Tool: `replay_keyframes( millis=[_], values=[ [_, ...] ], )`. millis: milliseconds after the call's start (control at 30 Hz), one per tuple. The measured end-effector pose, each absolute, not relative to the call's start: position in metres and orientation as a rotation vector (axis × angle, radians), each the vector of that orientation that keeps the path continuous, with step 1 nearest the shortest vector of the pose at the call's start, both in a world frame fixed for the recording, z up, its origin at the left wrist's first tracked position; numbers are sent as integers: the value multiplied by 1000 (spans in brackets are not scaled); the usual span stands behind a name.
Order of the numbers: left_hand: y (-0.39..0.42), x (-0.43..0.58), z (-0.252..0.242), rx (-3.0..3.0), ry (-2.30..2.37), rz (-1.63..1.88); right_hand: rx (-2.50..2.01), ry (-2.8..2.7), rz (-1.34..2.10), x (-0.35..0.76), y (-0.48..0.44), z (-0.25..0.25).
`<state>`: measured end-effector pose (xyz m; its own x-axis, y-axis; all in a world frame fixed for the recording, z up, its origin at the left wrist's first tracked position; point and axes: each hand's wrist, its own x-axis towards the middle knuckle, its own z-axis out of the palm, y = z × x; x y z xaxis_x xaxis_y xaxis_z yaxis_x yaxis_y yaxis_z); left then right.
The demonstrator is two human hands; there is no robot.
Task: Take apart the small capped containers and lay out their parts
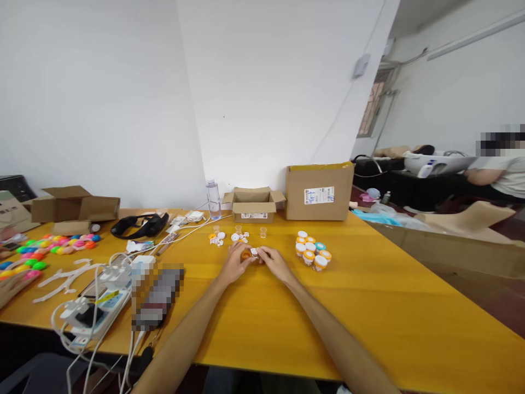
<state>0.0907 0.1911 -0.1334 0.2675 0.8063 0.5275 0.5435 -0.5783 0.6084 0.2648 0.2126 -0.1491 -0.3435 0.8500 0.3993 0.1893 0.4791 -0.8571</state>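
Observation:
My left hand (235,264) is closed around a small orange piece (246,255), maybe a cup or ring, partly covered by the fingers. Close beside it, my right hand (275,264) pinches a small white dotted piece (254,251) that looks like a die. The two hands nearly meet over the table. Just beyond them lie loose dice (215,239) and a white round lid (235,237). A small clear cup (263,232) stands behind my right hand. Several small clear jars with orange and white lids (308,255) are grouped to the right, one with a teal lid (320,247).
An open carton (254,208), a closed carton (318,197) and a water bottle (213,200) stand along the wall. To the left are a phone (159,298), power strips with cables (109,306), a black strap (141,224) and another person's hand (16,287) by colourful balls.

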Motion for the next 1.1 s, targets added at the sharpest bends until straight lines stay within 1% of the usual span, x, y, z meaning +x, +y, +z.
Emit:
replay_keyframes(
  millis=[167,400,500,700,867,967,1100],
  values=[
    [190,91,-135,2085,1164,1305,-910,-1823,789,264,210,-149],
    [189,93,-131,2022,1117,1327,-921,-1823,785,264,209,-149],
    [190,92,-130,1976,1120,1349,-963,-1797,727,264,211,-151],
    [193,91,-132,1938,1131,1377,-1273,-1827,395,265,215,-156],
    [194,91,-132,1961,1114,1389,-1576,-1927,266,261,214,-159],
    [194,90,-132,1972,1102,1390,-1618,-1958,224,259,215,-162],
    [195,90,-132,1967,1064,1416,-1557,-1912,227,261,220,-168]
  ],
)
